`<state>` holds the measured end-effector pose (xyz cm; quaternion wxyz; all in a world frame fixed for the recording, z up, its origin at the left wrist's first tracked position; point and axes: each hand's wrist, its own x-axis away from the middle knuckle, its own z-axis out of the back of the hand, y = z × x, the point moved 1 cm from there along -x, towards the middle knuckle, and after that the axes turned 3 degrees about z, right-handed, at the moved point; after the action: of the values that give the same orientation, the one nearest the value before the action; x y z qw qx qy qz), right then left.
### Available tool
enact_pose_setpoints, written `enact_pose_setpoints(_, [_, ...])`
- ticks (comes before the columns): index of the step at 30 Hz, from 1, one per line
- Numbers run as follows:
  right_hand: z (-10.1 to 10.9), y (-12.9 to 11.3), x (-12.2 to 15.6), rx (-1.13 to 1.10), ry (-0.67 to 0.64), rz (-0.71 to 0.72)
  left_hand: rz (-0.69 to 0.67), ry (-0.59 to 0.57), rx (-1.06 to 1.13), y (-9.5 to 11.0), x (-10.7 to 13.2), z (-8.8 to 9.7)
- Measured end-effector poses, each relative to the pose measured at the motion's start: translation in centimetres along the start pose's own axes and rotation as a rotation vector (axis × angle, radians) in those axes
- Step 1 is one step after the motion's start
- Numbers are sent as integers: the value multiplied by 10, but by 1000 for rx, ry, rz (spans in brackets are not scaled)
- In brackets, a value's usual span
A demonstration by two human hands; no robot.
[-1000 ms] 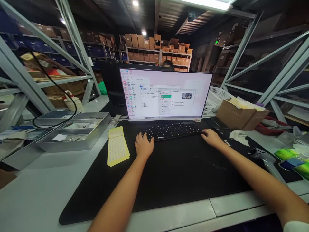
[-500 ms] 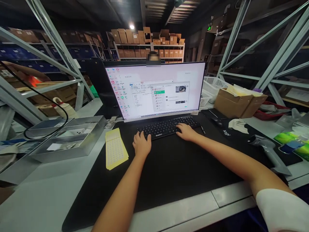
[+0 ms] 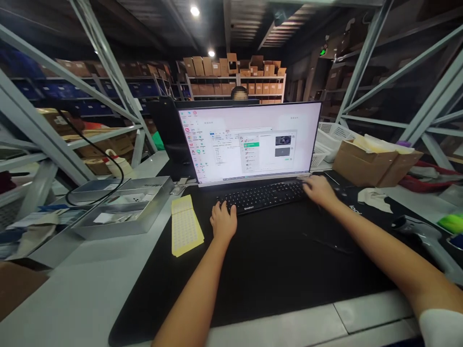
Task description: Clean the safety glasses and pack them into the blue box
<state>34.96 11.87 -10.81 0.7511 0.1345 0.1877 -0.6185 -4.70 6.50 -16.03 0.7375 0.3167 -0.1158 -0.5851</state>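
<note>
The left hand point(image 3: 223, 222) rests flat, fingers loose, on the keyboard point(image 3: 262, 195). The right hand point(image 3: 318, 189) lies at its right end, holding nothing. The monitor point(image 3: 249, 142) shows 1 open chat window, so the typing looks unfinished.

Yellow label sheet point(image 3: 185, 225) beside metal tray point(image 3: 125, 212).

Apparently a warehouse packing desk: carton-stacked shelving point(image 3: 235, 72), steel racks point(image 3: 108, 62), monitor point(image 3: 249, 140).

black keyboard point(image 3: 263, 196) | flat on desk mat | below monitor
</note>
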Motion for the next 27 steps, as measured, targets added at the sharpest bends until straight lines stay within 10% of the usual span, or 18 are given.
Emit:
enact_pose_setpoints(3, [-9, 79, 8, 131, -24, -348, -3, 11, -19, -1, -1, -2])
enact_pose_setpoints(8, [-48, 148, 27, 48, -8, -431, 13, 1, -52, -3, -2, -4])
enact_pose_setpoints(27, [-64, 162, 30, -28, -49, -497, -26, 53, -80, -10, -3, -7])
